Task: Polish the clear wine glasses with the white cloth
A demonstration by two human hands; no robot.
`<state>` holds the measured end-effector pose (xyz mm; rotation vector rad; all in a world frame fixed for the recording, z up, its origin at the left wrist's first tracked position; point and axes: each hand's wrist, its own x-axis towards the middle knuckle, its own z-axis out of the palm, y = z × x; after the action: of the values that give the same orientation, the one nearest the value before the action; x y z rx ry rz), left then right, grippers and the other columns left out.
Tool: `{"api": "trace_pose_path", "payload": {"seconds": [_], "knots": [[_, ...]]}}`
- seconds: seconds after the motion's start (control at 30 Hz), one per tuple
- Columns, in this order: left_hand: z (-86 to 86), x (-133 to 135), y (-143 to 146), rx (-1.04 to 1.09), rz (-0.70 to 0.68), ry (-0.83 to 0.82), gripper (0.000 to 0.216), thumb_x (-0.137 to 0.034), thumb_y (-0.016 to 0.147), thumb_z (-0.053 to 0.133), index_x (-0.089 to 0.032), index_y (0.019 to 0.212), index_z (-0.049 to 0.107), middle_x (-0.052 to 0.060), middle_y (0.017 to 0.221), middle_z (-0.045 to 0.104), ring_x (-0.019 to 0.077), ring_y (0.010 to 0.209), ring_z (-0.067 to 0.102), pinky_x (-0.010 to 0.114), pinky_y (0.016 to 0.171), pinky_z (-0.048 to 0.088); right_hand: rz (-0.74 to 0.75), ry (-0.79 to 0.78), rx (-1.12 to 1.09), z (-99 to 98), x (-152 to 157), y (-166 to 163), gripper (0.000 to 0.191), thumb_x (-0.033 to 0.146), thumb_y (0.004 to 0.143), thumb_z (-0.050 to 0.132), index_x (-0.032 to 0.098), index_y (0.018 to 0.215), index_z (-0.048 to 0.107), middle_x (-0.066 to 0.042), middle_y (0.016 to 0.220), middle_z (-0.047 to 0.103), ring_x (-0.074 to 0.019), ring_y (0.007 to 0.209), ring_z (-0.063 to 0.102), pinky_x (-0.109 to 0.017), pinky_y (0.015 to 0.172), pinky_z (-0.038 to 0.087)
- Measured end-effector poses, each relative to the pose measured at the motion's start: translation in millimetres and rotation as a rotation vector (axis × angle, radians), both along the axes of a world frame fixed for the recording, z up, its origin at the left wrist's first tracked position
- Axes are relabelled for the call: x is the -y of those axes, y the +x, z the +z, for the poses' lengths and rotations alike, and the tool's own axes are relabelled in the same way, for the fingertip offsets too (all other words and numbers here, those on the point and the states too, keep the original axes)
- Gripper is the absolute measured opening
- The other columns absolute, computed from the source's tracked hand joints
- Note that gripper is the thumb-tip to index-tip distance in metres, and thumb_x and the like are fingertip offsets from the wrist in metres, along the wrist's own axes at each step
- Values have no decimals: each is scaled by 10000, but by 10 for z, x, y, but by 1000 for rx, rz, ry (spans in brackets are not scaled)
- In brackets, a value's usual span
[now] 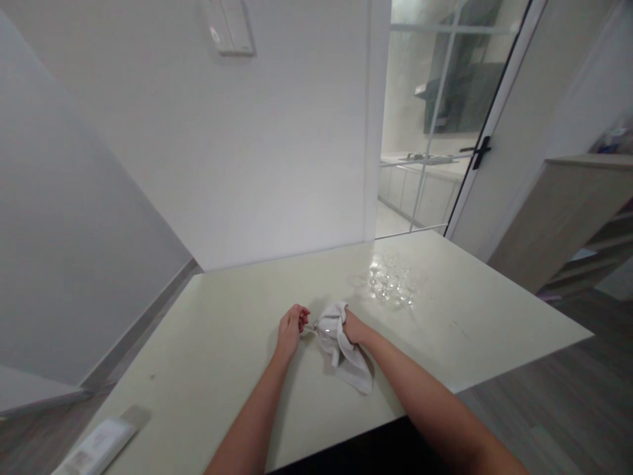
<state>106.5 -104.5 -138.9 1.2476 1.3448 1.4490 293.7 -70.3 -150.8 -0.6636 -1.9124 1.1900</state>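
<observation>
My left hand (291, 326) is closed around the stem of a clear wine glass (322, 330) held sideways above the pale table (222, 330). My right hand (352, 324) grips a white cloth (349, 353) that is wrapped over the glass's bowl and hangs down to the table. Several more clear stemmed glasses (393, 280) stand in a cluster on the table just beyond my right hand.
A flat white remote-like object (99, 445) lies at the table's near left corner. A white wall stands behind the table, a glass-panelled door (435, 119) with a black handle opens at the right, and a wooden shelf unit (578, 211) sits far right.
</observation>
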Motion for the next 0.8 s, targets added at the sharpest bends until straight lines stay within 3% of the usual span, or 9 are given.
{"api": "trace_pose_path", "payload": {"seconds": [0.1, 0.27, 0.53, 0.8], "knots": [[-12, -4, -8, -6, 1, -1, 586, -710, 788, 476, -151, 743, 646, 1, 590, 543, 84, 454, 429, 201, 409, 328, 10, 20, -24, -14, -22, -5, 177, 359, 746, 660, 188, 712, 691, -44, 727, 727, -220, 782, 668, -372, 802, 541], [-10, -8, -8, -19, -1, -5, 591, -705, 796, 465, -143, 748, 644, -2, 590, 544, 82, 455, 435, 197, 413, 330, -10, 14, 46, -33, -58, -9, 195, 367, 741, 658, 185, 671, 659, -49, 735, 726, -225, 835, 670, -410, 931, 500], [-43, -27, -20, -46, -19, 17, 546, -653, 849, 439, -142, 800, 625, -10, 614, 534, 72, 459, 405, 182, 413, 303, -48, -62, 51, -33, -43, 1, 212, 410, 715, 678, 202, 679, 666, -47, 715, 710, -241, 799, 662, -417, 880, 523], [-4, 72, -19, -53, -146, 260, 480, -591, 817, 557, -165, 1038, 574, 44, 876, 586, 104, 606, 475, 209, 500, 372, -127, -438, -156, -120, -72, 14, 359, 529, 689, 671, 171, 716, 654, -33, 722, 686, -202, 709, 639, -354, 743, 546]]}}
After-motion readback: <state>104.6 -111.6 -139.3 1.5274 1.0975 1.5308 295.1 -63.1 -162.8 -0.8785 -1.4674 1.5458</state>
